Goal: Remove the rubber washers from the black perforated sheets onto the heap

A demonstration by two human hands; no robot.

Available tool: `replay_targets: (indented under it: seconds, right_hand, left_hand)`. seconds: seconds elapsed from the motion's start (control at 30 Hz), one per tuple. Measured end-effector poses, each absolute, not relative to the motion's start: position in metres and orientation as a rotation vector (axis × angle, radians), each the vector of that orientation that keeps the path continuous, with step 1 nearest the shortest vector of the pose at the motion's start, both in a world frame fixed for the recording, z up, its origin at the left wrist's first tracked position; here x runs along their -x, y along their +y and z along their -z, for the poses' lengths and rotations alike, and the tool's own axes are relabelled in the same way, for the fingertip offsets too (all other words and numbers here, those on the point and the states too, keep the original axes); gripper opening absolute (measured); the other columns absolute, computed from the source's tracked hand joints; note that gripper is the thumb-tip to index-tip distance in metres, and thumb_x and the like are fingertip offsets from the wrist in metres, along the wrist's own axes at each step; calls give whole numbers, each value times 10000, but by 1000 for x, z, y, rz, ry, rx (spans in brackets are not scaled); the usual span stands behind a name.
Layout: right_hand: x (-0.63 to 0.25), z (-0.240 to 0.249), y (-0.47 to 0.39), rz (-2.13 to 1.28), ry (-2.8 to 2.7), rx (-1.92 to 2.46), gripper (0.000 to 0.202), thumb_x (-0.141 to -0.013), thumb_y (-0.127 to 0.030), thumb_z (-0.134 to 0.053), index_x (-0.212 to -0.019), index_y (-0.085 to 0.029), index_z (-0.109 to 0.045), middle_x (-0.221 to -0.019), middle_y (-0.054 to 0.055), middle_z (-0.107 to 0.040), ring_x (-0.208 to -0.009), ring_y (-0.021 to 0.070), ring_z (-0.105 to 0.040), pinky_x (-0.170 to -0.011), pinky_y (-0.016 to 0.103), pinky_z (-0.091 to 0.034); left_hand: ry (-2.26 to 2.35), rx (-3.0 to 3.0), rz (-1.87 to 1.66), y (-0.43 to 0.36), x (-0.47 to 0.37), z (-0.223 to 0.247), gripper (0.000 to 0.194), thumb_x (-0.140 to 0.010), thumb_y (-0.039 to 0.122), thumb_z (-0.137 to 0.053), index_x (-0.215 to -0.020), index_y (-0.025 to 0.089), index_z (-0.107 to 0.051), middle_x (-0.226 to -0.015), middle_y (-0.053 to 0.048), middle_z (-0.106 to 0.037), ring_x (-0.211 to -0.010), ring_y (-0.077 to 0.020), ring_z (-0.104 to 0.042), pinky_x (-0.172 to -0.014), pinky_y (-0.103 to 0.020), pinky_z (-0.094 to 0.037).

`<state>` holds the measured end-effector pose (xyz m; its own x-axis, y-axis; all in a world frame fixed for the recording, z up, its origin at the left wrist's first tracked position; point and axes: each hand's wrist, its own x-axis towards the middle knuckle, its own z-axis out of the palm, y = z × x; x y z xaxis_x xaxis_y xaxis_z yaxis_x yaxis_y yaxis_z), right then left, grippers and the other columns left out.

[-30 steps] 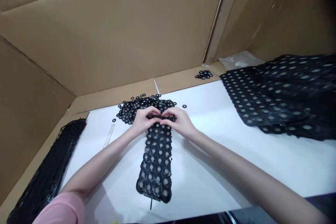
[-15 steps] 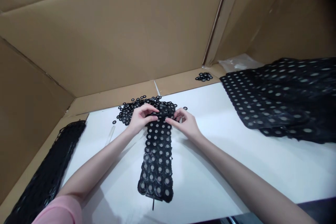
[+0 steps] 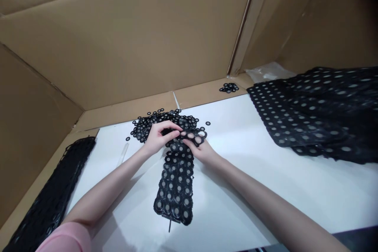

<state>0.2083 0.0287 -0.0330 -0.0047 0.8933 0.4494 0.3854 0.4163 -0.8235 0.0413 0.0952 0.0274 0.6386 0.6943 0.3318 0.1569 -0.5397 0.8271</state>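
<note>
While left hand pinches raised end of black rubbery strip with round holes near white tabletop's far edge, right hand grips it too.

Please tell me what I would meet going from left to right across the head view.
Long black stack, clear plastic strip, left hand, right hand, small cluster of black rings, large black sheet with pale dots.
</note>
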Motion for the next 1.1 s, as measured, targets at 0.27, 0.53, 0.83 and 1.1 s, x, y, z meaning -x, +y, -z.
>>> replay_targets:
  seconds: [0.27,0.53,0.83,1.1]
  right_hand:
    - [-209,37,27,-468,-1802,1048,281,-886,-204,-465,-1070,-242,-674,-1023,71,-733,-995,234,-678,-886,414,-548]
    - [-209,41,30,-522,-1908,1000,263,-891,-214,-454,-997,-202,-694,-942,89,-743,-925,241,-688,-854,393,-552]
    - [-214,32,27,-835,-1576,1186,258,-857,-361,-536,-986,-182,-671,-1017,87,-713,-965,250,-647,-905,414,-498]
    - [-215,29,27,-873,-1600,1144,238,-785,-376,-628,-875,-156,-646,-829,63,-698,-791,219,-639,-730,336,-510]
  left_hand:
    - [691,-1988,-613,100,-40,-39,214,-808,230,-580,-971,164,-702,-744,-31,-697,-699,-149,-628,-640,-236,-448]
    - [738,-1690,-698,119,-44,-26,183,-746,181,-586,-903,132,-666,-552,22,-591,-513,-90,-526,-549,-198,-360]
    - [677,-2022,-971,130,-37,-31,247,-869,351,-546,-938,155,-679,-815,-60,-660,-789,-155,-606,-763,-270,-454]
    - [657,-2053,-676,114,-51,-28,111,-743,264,-693,-746,158,-723,-763,-45,-662,-731,-143,-585,-686,-256,-441]
